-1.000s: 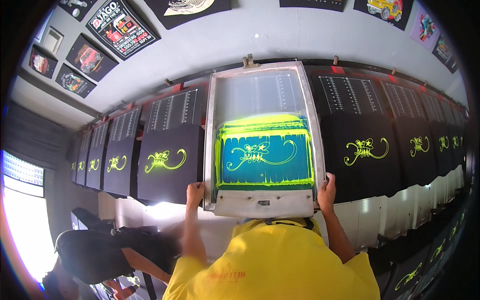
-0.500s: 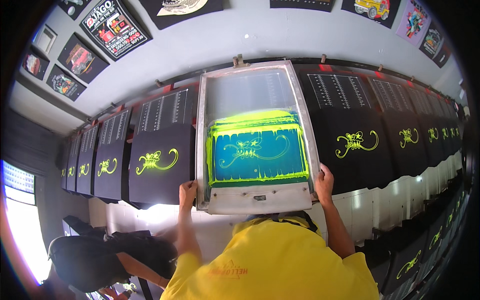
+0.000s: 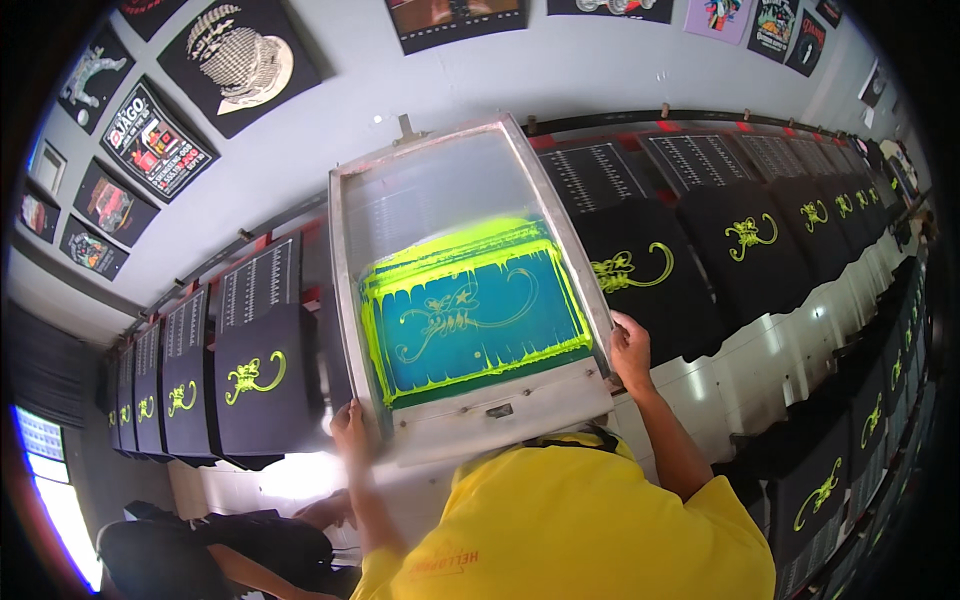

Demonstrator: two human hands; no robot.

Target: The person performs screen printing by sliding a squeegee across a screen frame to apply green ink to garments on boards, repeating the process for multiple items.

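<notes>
We find the silkscreen frame [image 3: 468, 310] between black printed shirts [image 3: 655, 312], with the left hand [image 3: 350, 432] and right hand [image 3: 629, 352] at its 2 lower sides. The right fingers curl against it; the left are blurred, so we cannot tell their grip. We judge that level, even support keeps the neon-yellow ink [image 3: 470, 240] from running.

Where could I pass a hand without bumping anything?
Along the pale floor strip, beyond the right hand, between two rows of dark printed fabrics. It's crowded around the screen frame: the left hand and right hold its sides; fabrics flank it.
</notes>
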